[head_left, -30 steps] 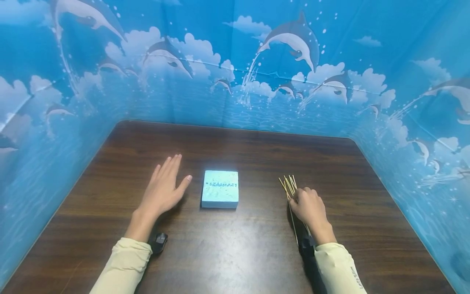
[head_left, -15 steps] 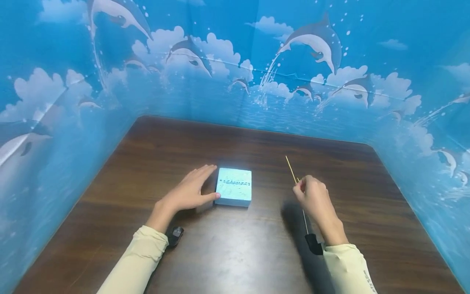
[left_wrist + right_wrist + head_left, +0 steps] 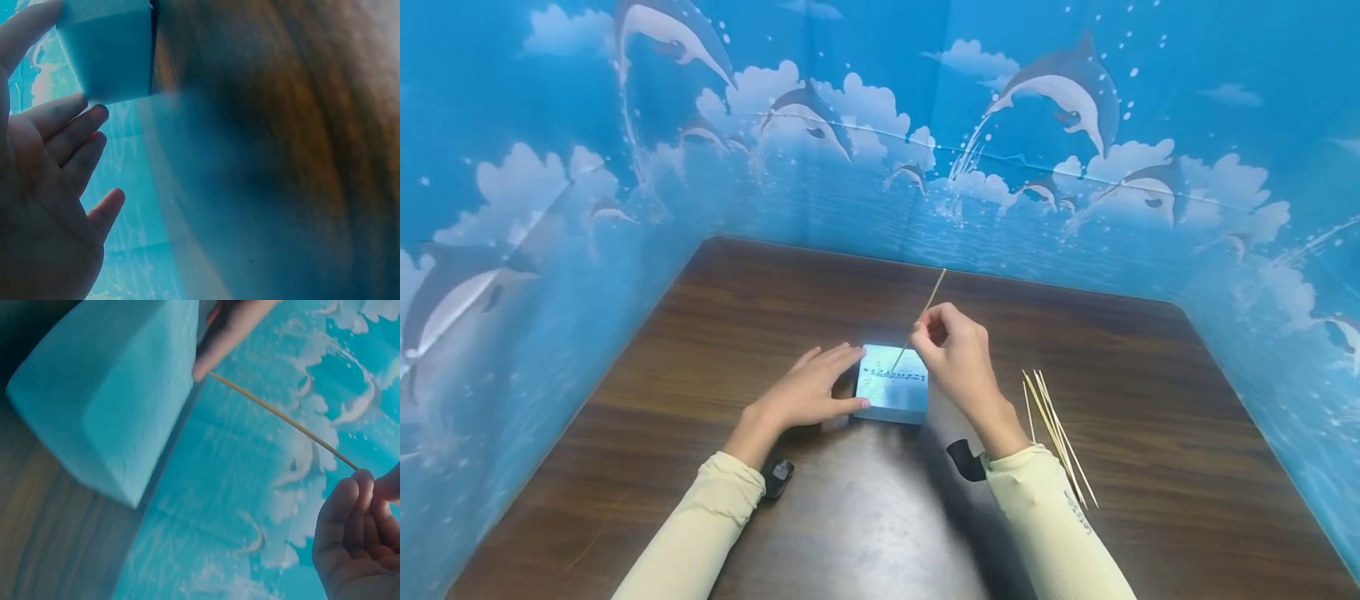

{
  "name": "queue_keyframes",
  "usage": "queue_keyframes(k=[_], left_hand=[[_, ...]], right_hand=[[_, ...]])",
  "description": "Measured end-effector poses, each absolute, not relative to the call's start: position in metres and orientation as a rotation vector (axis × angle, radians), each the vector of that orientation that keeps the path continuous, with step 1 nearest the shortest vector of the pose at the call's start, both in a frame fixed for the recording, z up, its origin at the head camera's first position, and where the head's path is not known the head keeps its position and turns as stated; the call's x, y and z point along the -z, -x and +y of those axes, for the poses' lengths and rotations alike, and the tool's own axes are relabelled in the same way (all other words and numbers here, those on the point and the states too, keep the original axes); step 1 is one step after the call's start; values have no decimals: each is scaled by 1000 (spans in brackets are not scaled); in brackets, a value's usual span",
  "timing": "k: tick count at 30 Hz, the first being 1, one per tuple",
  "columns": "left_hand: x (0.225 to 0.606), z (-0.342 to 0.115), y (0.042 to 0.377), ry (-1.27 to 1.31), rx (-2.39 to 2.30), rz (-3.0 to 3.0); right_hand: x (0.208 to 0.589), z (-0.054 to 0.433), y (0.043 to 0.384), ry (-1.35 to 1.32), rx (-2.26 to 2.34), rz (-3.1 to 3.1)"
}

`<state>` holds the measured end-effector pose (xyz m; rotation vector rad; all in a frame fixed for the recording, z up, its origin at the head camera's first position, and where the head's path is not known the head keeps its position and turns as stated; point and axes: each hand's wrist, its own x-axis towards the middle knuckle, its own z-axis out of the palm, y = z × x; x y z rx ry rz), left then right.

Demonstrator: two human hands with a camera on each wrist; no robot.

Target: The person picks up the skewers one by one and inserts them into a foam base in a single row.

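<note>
A light-blue foam block [image 3: 891, 398] lies on the table, a row of small dark marks across its top. My left hand [image 3: 805, 387] rests at its left side, thumb by the front corner and fingertips by the back one. Those fingers look straight and spread in the left wrist view. Between thumb and fingertips, my right hand [image 3: 958, 358] pinches a thin wooden skewer [image 3: 284, 417]. It slants over the block, its lower end right at the marked row and its upper end pointing to the back.
Several loose skewers [image 3: 1052, 417] lie on the brown wooden table [image 3: 1150, 400], right of the block and partly behind the right sleeve [image 3: 1052, 517]. A blue dolphin-print curtain [image 3: 865, 200] surrounds the table's back and sides.
My right hand has lifted one skewer from the bunch and carried it left over the block. The left hand has moved right to the block's side. The head view has shifted slightly.
</note>
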<state>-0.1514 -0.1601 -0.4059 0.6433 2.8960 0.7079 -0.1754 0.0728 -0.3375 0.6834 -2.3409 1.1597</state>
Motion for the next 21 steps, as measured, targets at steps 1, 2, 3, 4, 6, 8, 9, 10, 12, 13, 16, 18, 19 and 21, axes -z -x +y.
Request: queue_keyframes(k=[1,2,3,4,6,8,9,10,12,13,16,18,19,21], left_hand=[[405,-160,151,-642,-709,2895],[404,-159,151,-636,-707,2893],[403,-159,151,-629,-706,2891],[402,-159,151,-625,-706,2891],[401,-158,151,-617,-706,2890],[401,-157,152,-604,-706,2886],[402,-157,152,-605,-706,2886],[402,-156,152,-599,-704,2885],[402,-156,152,-584,-702,2881],[402,-156,153,-579,-699,2880],[401,-156,153,-568,-702,2875],[401,-157,153,-570,-706,2873],[401,-157,153,-572,-707,2872],[401,-158,153,-576,-707,2872]], right_hand=[[339,68,177,-706,-1162,-2347],[340,64,178,-726,-1163,-2352],[341,60,179,-745,-1161,-2356],[342,57,179,-762,-1160,-2359],[343,53,181,-792,-1157,-2362],[343,51,181,-811,-1152,-2362],[344,50,181,-818,-1148,-2363],[344,49,181,-824,-1145,-2365],[344,47,182,-828,-1138,-2372],[344,47,182,-832,-1136,-2375],[346,45,183,-839,-1133,-2384],[346,44,184,-843,-1134,-2381],[346,43,184,-845,-1128,-2382],[348,42,185,-851,-1119,-2383]])
